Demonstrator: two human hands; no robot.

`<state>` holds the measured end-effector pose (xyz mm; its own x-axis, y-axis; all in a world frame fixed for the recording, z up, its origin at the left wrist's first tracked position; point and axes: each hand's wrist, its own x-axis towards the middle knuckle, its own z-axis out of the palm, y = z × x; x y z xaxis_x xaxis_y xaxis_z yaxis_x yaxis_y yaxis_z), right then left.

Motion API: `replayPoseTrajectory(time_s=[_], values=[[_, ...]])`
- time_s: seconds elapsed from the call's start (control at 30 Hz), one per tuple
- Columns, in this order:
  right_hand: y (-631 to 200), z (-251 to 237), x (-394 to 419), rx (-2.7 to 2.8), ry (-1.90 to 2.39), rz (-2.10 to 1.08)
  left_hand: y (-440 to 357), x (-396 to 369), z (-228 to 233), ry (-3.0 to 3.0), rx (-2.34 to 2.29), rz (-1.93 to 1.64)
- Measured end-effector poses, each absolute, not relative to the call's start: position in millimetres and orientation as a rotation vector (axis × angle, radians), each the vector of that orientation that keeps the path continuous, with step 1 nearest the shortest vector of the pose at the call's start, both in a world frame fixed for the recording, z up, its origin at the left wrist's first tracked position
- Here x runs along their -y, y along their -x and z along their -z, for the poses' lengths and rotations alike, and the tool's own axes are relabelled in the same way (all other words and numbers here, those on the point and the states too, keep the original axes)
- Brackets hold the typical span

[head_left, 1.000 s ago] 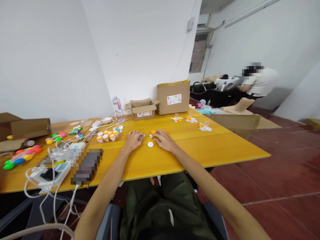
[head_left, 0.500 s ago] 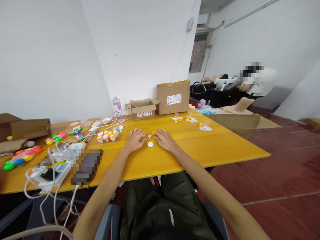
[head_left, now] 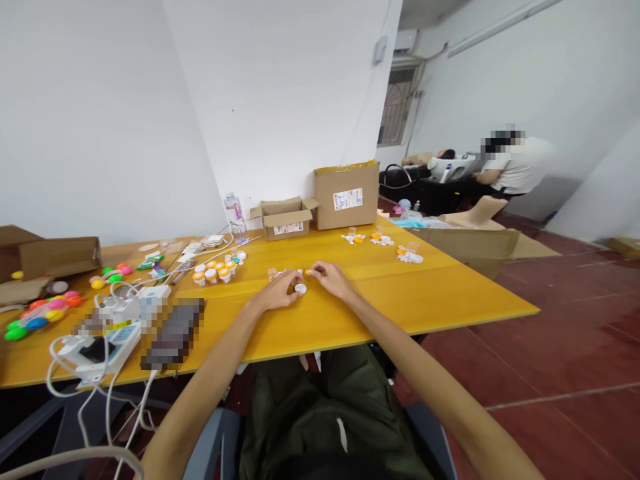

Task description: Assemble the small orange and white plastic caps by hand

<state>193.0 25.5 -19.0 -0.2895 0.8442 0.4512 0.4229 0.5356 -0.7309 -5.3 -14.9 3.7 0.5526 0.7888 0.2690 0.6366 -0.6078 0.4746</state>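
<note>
My left hand (head_left: 277,294) lies on the yellow table (head_left: 410,293), its fingertips closed on a small round white cap (head_left: 301,288). My right hand (head_left: 331,279) is just right of the cap, its thumb and forefinger pinched on a tiny white piece (head_left: 303,272). A small clear cup (head_left: 273,273) stands just beyond my left hand. The orange part seen before is hidden.
Orange-and-white capped cups (head_left: 215,272) stand to the left. Further left are coloured balls (head_left: 43,312), cables and a white device (head_left: 100,347). Two cardboard boxes (head_left: 346,193) and a water bottle (head_left: 235,217) stand at the wall. More small parts (head_left: 383,240) lie far right. A person sits in the far room.
My left hand has slid right and nearer, onto the white cap. My right hand has drawn its fingers together into a pinch, and the orange part is out of sight.
</note>
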Motion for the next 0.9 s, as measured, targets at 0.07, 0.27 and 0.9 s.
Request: replayPoseTrajectory(time_s=[0.07, 0.27, 0.9], values=[[-193.0, 19.2, -27.3, 1.854, 0.957, -0.741, 2.9, 13.4, -0.7, -2.393, -1.164, -0.724], [-191.7, 22.8, -31.8, 1.75, 0.889, -0.957, -1.0, 9.5, 6.5, -2.233, -1.114, -0.849], [-193.0, 20.2, -29.6, 1.855, 0.84, -0.939, -0.5, 0.6, 14.1, -2.092, -1.086, -0.945]])
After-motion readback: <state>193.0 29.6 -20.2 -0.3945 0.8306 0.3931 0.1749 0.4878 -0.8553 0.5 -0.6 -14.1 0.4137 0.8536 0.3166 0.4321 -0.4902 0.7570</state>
